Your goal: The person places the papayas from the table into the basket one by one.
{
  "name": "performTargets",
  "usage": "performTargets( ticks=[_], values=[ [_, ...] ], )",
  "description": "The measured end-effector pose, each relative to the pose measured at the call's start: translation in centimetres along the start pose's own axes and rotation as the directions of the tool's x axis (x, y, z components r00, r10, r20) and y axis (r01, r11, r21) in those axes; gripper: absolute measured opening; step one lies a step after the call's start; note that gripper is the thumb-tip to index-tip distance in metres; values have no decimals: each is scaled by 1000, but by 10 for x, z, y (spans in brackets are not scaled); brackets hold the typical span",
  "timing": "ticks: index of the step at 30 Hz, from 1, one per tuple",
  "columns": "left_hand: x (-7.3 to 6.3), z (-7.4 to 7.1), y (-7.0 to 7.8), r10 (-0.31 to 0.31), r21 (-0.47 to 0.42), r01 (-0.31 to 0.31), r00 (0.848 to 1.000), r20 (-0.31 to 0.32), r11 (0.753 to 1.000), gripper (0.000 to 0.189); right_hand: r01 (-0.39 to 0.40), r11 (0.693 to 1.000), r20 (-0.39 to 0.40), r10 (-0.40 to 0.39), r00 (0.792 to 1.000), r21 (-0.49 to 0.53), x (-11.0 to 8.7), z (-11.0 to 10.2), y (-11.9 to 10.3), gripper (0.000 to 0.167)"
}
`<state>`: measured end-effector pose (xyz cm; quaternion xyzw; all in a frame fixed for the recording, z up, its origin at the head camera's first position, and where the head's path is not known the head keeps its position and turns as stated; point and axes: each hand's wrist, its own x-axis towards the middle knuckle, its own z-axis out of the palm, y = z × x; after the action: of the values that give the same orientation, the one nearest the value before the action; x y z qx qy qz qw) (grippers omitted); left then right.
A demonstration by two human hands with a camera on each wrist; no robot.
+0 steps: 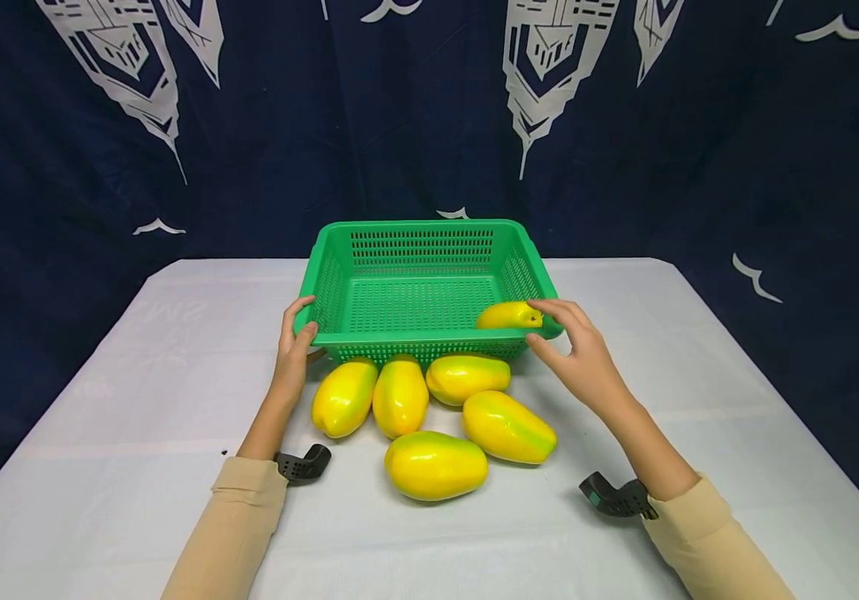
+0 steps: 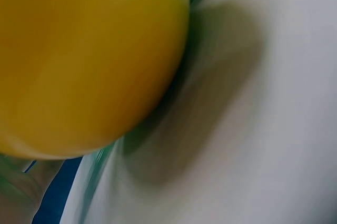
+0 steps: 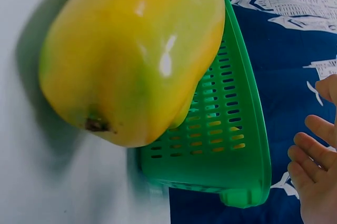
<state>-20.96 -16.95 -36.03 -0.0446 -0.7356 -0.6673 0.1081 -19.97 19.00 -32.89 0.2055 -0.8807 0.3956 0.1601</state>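
A green plastic basket (image 1: 429, 337) stands at the back of the table, with one yellow papaya (image 1: 504, 316) inside its front right corner. My left hand (image 1: 291, 358) grips the basket's left rim near the front corner. At the opposite corner my right hand (image 1: 582, 362) hovers by the rim, fingers spread and holding nothing; its fingertips overlap the papaya inside in the head view. In the right wrist view that hand (image 3: 318, 161) shows relaxed fingers apart from the basket wall (image 3: 231, 124). A large papaya (image 2: 79, 61) hides most of the left hand in the left wrist view.
Several yellow-green papayas lie on the white table (image 1: 137, 467) before the basket, the nearest papaya (image 1: 436, 467) between the forearms. Others, such as the left papaya (image 1: 344, 398), sit close against the basket's front wall. A dark blue patterned cloth (image 1: 399, 108) hangs behind the table.
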Motion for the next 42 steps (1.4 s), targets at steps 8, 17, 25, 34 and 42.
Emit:
performTargets(
  ticks=[8,17,25,34,42],
  values=[
    [1,0,-2,12,11,-12,1000,-5,1000,50,13,1000,19,-13,1000,0,-16,-2,-4,44],
    [0,0,0,-9,-23,9,1000,3,1000,49,-7,1000,78,8,997,-5,-33,-2,-7,45],
    [1,0,-1,5,-8,-5,1000,0,1000,50,-19,999,135,22,991,-26,-48,2,-5,47],
    [1,0,-2,18,20,-18,1000,-6,1000,51,-15,999,167,20,986,-29,-61,8,0,47],
    [2,0,-2,25,38,-25,1000,-11,999,50,-47,999,227,50,973,-20,-68,14,1,49]
  ],
)
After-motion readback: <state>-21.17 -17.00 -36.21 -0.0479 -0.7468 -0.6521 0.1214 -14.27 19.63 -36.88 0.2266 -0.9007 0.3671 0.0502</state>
